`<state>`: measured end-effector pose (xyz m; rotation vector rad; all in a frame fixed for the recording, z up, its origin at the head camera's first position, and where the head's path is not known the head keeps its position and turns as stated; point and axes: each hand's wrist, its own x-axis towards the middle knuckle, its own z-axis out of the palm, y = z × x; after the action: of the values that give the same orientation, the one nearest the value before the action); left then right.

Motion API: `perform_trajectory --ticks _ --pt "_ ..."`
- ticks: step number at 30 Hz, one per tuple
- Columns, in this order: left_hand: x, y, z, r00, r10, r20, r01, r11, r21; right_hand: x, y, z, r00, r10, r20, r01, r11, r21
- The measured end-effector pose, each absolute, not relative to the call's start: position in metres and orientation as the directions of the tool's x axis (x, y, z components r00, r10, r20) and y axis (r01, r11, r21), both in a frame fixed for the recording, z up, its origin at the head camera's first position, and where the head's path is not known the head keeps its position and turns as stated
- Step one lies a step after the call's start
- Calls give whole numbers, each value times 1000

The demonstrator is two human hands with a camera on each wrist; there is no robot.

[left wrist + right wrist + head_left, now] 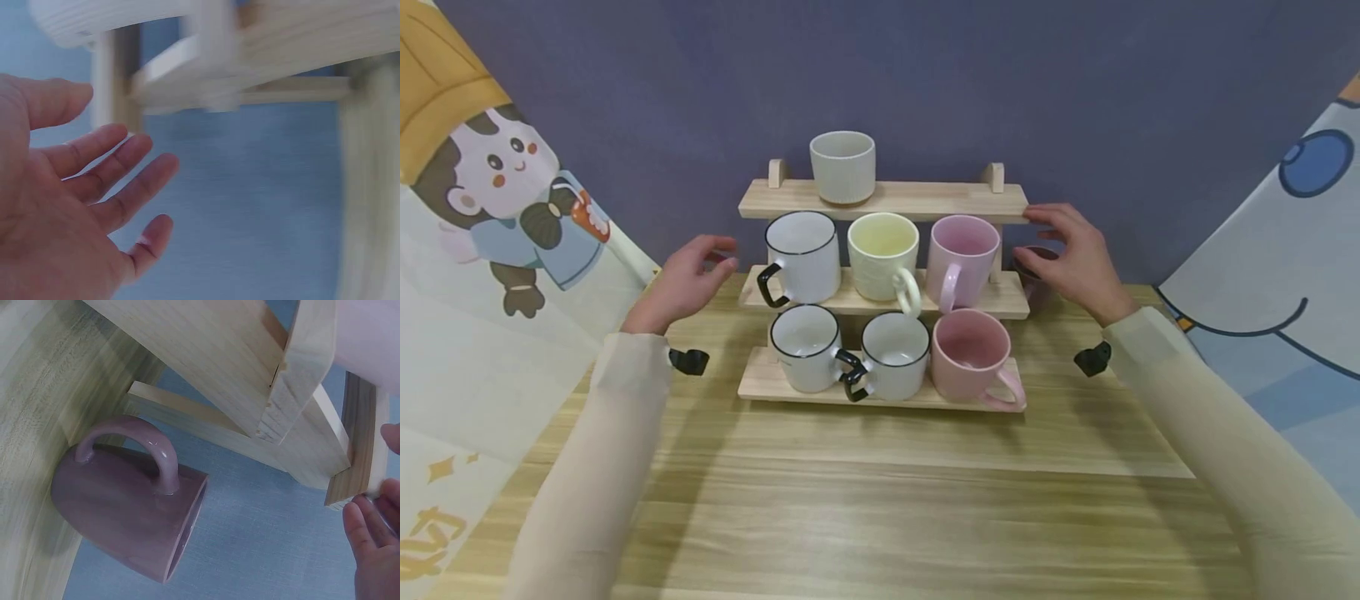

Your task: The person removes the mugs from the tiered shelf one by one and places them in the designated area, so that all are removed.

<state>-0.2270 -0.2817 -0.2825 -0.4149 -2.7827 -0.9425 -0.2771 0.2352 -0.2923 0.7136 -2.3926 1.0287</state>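
A three-tier wooden rack (925,198) stands on the table, bearing mugs. My left hand (688,279) hovers off its left side, fingers spread and loosely bent, with nothing in them; the left wrist view has the same palm (69,206) beside a blurred board. At the opposite side, my right hand (1071,258) has its fingertips right at the top board's end, and the thumb stays apart from the fingers. A dusky purple mug (122,497) is on the table behind and beside the rack, mostly hidden by the right hand in the head view.
A ribbed whitish cup (843,171) sits on the top board. The middle tier holds a black-rimmed white mug (808,262), a pale yellow mug (880,271) and a lilac mug (970,262). Two black-rimmed mugs and a pink mug (966,367) occupy the bottom tier. Dark blue cloth hangs behind.
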Motion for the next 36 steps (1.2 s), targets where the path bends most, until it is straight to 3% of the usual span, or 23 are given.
perform_trajectory --ticks 6,15,24,36 --pt "-231 -270 -232 -952 194 235 294 788 540 -274 236 -292 -780 -296 552 -599 607 -522" --pt "-242 -238 -177 -935 291 201 352 822 448 -263 241 -302 -799 -324 506 -582 628 -517" --pt "-254 -217 -149 -919 355 171 394 840 374 -257 248 -322 -816 -441 374 -578 653 -490" --pt "-261 -208 -135 -913 368 173 405 863 301 -255 251 -329 -798 -478 367 -603 639 -477"
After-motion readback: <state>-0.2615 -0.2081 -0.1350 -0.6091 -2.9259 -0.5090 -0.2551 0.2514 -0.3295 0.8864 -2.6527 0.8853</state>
